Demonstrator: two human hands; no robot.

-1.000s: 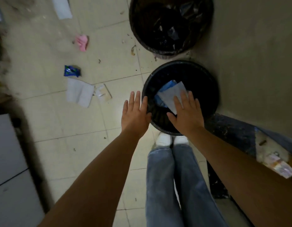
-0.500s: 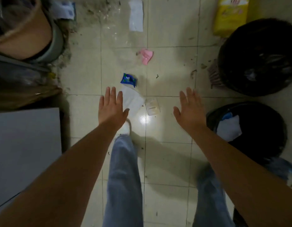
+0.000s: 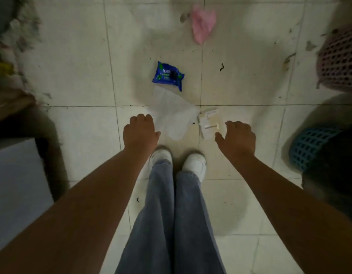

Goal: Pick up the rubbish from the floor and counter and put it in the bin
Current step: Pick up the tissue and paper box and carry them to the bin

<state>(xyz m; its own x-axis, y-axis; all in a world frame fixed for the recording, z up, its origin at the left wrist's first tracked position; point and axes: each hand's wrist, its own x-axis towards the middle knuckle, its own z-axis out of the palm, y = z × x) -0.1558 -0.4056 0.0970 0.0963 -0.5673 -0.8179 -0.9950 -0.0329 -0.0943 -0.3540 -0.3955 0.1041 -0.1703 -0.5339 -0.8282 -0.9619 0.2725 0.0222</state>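
Note:
Rubbish lies on the tiled floor in front of my feet. A white sheet of paper (image 3: 172, 115) lies in the middle, a blue wrapper (image 3: 167, 76) just beyond it, a small cream packet (image 3: 209, 123) to its right, and a pink crumpled piece (image 3: 203, 22) farther off. My left hand (image 3: 140, 131) hangs above the floor at the paper's left edge, fingers curled down, holding nothing. My right hand (image 3: 237, 138) hovers just right of the cream packet, fingers curled down, also empty. The blue mesh bin (image 3: 309, 147) with a black liner stands at the right edge.
A pink mesh bin (image 3: 341, 62) stands at the far right, beyond the blue one. A grey cabinet (image 3: 15, 178) fills the lower left. Dirt and clutter (image 3: 15, 46) line the left side. My white shoes (image 3: 178, 163) stand just behind the rubbish.
My view has turned away from the bin and moved closer to the floor rubbish. Both hands have lowered toward the paper and packet, and their fingers have curled downward.

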